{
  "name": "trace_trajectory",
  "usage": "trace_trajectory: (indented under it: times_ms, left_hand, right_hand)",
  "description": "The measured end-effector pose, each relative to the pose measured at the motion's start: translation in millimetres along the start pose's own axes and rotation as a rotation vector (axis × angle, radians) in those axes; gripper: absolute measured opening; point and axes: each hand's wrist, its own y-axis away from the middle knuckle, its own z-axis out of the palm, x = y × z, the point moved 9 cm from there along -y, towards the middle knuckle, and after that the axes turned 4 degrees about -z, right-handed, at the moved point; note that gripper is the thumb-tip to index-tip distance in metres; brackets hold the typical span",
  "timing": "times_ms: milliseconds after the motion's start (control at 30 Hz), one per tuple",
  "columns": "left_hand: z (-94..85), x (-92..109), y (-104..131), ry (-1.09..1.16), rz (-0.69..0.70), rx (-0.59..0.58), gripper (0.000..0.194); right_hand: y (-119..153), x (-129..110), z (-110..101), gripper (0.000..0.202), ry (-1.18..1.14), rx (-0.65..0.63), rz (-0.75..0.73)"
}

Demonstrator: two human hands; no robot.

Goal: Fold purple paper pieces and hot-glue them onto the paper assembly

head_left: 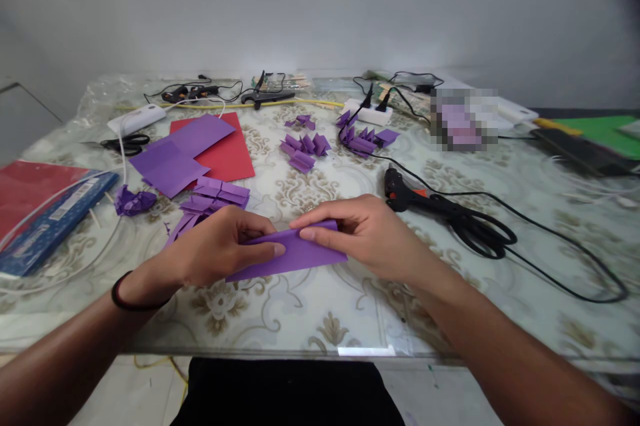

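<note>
A strip of purple paper [305,256] is held between both hands just above the front part of the table. My left hand [227,246] pinches its left end, thumb on the near face and fingers behind. At the upper right edge, my right hand [360,229] grips the same paper between thumb and fingers. Behind my left hand lie several folded purple paper strips [217,193], partly covered by that hand. Further back sit small folded purple pieces [305,146] and another cluster of them [365,139].
A black glue gun [400,193] with a coiled cord lies right of my right hand. Purple sheets [170,166] rest on red paper [240,153] at the left, near crumpled purple paper [133,201] and scissors [127,144]. A white power strip [370,113] stands at the back.
</note>
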Motion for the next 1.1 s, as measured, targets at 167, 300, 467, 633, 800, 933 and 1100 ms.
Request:
trace_trajectory:
  times_ms: [167,300,467,633,800,933,1100]
  left_hand:
    - [-4.5,-1.9,1.8,-0.026,-0.008,0.049,0.038]
    - [-5.4,-4.2,3.4,-0.042,-0.016,0.05,0.04]
    - [-4.8,-1.6,3.2,-0.044,-0.011,0.047,0.041]
    - [-5.0,-2.9,1.6,-0.039,-0.015,0.047,0.038]
    - [-7.7,-5.5,1.6,-0.064,-0.018,0.063,0.038]
    - [-7.7,-4.5,2.5,-0.076,-0.025,0.067,0.038]
    - [-6.5,0.5,3.0,-0.143,-0.001,0.11,0.041]
  right_hand:
    - [-0.6,2.1,-0.6,0.014,-0.008,0.004,0.003]
    - [-1.4,4.1,-1.3,0.014,-0.009,0.008,0.01]
    - [-1.4,3.1,-0.6,0.014,-0.006,0.005,0.009]
    - [0.0,3.0,-1.2,0.014,-0.002,0.0,0.013]
    - [0.0,4.1,0.1,0.017,-0.02,-0.005,0.018]
    - [-1.2,1.1,-0.1,0.018,0.023,0.017,0.013]
    - [-1.7,0.8,4.5,0.013,0.132,0.008,0.073]
